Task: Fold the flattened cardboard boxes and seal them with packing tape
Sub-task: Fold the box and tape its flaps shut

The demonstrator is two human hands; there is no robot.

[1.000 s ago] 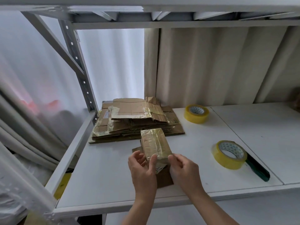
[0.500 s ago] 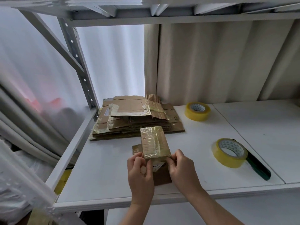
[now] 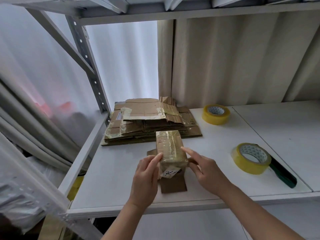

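Observation:
A small cardboard box (image 3: 168, 146), wrapped in glossy tape, stands on the white shelf (image 3: 112, 179) in front of me. Its near brown flap (image 3: 173, 185) hangs open towards me, with a white label above it. My left hand (image 3: 145, 179) grips the box's near left corner, thumb on the top edge. My right hand (image 3: 206, 172) touches the top right edge with a straight index finger, its other fingers bent beside the box wall. A stack of flattened cardboard boxes (image 3: 145, 122) lies behind the box.
A yellow tape roll (image 3: 251, 158) lies at the right, against a dark green handle (image 3: 282, 174). A second yellow roll (image 3: 216, 114) sits at the back. A metal upright (image 3: 86, 58) rises at the left. Curtains hang behind, and another shelf runs overhead.
Both hands pinched the box's near top edge before. My right hand has let go and slid up along the right top edge with its index finger out. The view has shifted slightly.

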